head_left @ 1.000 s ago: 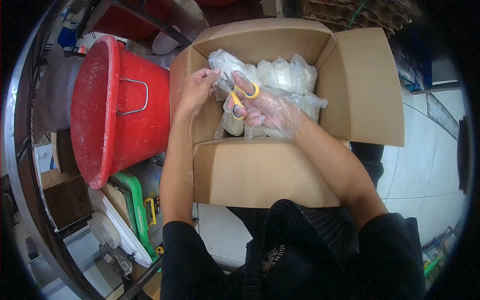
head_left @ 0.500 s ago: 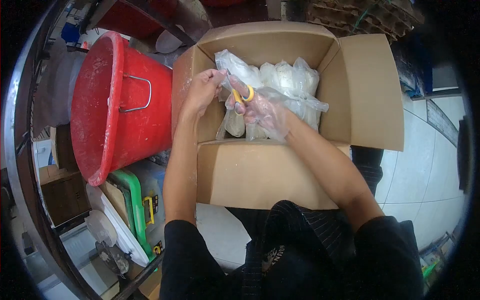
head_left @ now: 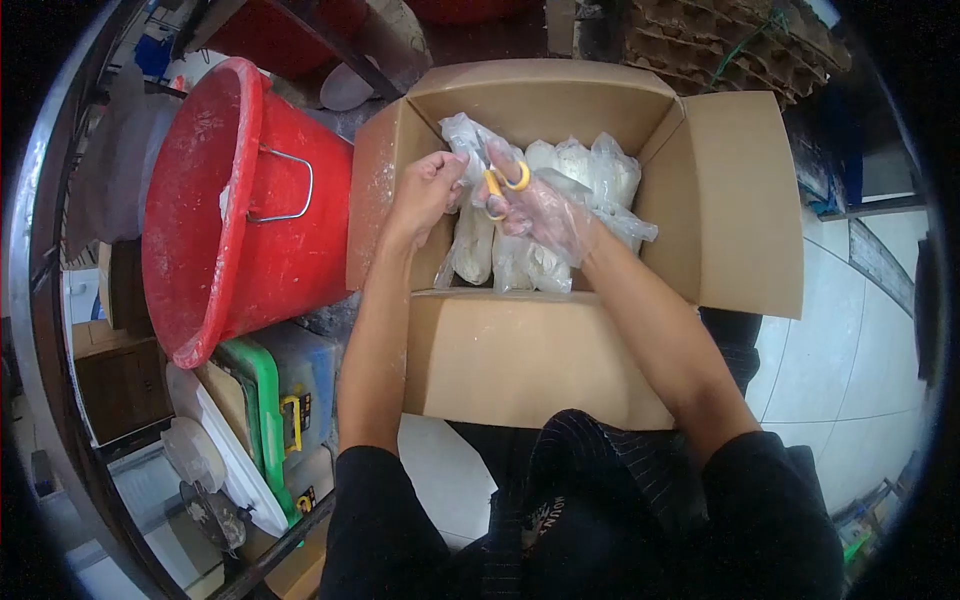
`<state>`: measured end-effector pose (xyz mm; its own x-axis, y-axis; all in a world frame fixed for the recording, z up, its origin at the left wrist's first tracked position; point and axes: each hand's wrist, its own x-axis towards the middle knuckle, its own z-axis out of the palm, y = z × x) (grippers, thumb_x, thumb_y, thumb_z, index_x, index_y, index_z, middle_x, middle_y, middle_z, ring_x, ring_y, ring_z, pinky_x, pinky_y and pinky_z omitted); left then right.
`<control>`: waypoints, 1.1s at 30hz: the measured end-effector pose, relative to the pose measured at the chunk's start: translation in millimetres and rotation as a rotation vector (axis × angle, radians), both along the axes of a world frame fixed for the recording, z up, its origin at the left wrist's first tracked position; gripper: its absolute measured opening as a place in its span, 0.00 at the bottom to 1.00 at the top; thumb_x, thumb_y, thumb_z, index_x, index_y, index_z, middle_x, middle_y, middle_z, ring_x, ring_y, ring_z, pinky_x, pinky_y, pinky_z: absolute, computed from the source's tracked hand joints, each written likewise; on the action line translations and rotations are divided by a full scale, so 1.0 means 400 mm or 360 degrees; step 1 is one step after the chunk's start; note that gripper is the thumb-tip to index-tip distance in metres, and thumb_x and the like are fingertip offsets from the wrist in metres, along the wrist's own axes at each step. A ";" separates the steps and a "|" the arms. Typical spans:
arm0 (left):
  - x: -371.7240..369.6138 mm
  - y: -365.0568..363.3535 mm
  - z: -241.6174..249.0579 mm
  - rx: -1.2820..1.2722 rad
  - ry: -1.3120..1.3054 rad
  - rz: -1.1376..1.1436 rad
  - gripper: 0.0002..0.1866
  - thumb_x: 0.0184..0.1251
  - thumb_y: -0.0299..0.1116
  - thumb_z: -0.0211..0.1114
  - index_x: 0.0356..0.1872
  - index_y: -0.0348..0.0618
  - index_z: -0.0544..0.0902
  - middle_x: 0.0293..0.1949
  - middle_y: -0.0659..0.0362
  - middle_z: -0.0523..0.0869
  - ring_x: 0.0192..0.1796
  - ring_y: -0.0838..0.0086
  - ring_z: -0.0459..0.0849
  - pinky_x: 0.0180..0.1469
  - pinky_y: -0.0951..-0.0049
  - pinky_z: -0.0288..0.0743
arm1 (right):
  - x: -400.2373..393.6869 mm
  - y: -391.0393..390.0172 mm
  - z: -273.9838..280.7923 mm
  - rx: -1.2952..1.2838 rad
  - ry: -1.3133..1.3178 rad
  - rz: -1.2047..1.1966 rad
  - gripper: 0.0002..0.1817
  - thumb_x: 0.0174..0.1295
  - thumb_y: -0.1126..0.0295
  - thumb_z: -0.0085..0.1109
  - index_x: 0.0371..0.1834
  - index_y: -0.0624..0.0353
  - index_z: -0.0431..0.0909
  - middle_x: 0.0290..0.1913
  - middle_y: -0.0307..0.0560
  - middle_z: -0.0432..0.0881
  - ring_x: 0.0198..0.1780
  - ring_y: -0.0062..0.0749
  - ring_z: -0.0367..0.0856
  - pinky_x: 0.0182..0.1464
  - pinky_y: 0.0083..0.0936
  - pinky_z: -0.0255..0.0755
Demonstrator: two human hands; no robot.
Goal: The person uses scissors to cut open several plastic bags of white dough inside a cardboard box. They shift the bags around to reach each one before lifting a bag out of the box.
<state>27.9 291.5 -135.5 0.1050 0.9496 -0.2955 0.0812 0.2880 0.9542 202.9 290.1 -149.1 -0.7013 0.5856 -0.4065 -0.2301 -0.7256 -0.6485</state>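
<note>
In a clear plastic glove, my right hand (head_left: 535, 205) grips a pair of yellow-handled scissors (head_left: 494, 192), its blades pointing up and left. My bare left hand (head_left: 427, 195) pinches the edge of a clear plastic bag (head_left: 465, 135) close to the blades. Both hands are over an open cardboard box (head_left: 740, 200). Inside the box lie several plastic bags of a whitish, dough-like filling (head_left: 472, 250), some partly hidden beneath my right hand.
A large red tub (head_left: 240, 210) with a metal handle leans at the left of the box. Below it stand a green-rimmed board (head_left: 265, 400) and a clear plastic bin (head_left: 310, 385). Egg trays (head_left: 730, 45) are stacked behind the box; pale floor tiles (head_left: 815, 350) lie to the right.
Both hands have shifted slightly right and down in view, and the scissors have moved a little away from the left fingers. The camera view has also shifted slightly.
</note>
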 end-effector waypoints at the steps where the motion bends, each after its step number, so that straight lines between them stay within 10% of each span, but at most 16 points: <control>1: 0.001 -0.001 -0.002 -0.0017 0.0001 0.0034 0.09 0.65 0.36 0.55 0.30 0.42 0.76 0.20 0.70 0.69 0.21 0.89 0.62 0.22 0.85 0.54 | 0.002 0.002 -0.005 0.0000 -0.0003 0.0006 0.30 0.50 0.32 0.49 0.28 0.51 0.71 0.21 0.30 0.68 0.19 0.11 0.61 0.17 0.09 0.50; 19: -0.001 -0.040 -0.011 0.0056 0.0004 -0.0107 0.09 0.66 0.36 0.55 0.30 0.42 0.76 0.22 0.71 0.71 0.22 0.89 0.62 0.24 0.86 0.55 | 0.004 0.126 0.001 0.0287 -0.0398 0.0108 0.26 0.52 0.38 0.53 0.27 0.53 0.71 0.17 0.30 0.66 0.14 0.10 0.57 0.14 0.09 0.52; 22: -0.012 -0.052 -0.026 0.0045 0.0050 -0.0153 0.09 0.66 0.36 0.55 0.30 0.42 0.76 0.22 0.70 0.71 0.22 0.89 0.62 0.23 0.86 0.55 | 0.010 0.135 0.000 0.0496 -0.0308 0.0004 0.32 0.46 0.30 0.52 0.12 0.50 0.66 0.14 0.29 0.64 0.14 0.17 0.56 0.18 0.15 0.50; 25: 0.008 -0.077 -0.026 0.0026 0.0054 -0.0179 0.09 0.65 0.36 0.55 0.30 0.42 0.76 0.22 0.71 0.71 0.22 0.89 0.61 0.23 0.86 0.54 | 0.012 0.181 -0.021 0.0108 -0.0324 0.0272 0.25 0.52 0.40 0.56 0.33 0.52 0.72 0.18 0.28 0.66 0.15 0.09 0.56 0.16 0.09 0.49; 31: -0.011 -0.092 -0.030 0.0073 0.0042 0.0150 0.09 0.65 0.36 0.55 0.27 0.44 0.75 0.20 0.71 0.69 0.20 0.89 0.61 0.22 0.86 0.53 | 0.096 0.198 -0.045 0.0811 -0.1027 0.0629 0.27 0.51 0.40 0.56 0.39 0.54 0.72 0.21 0.37 0.72 0.18 0.20 0.69 0.21 0.18 0.66; 33: -0.011 -0.084 -0.022 0.0089 0.0027 0.0135 0.09 0.65 0.36 0.55 0.27 0.44 0.75 0.20 0.71 0.69 0.20 0.90 0.61 0.22 0.87 0.53 | 0.097 0.184 -0.084 0.1839 -0.1583 0.0421 0.25 0.50 0.47 0.58 0.40 0.56 0.75 0.29 0.48 0.76 0.29 0.33 0.75 0.31 0.28 0.70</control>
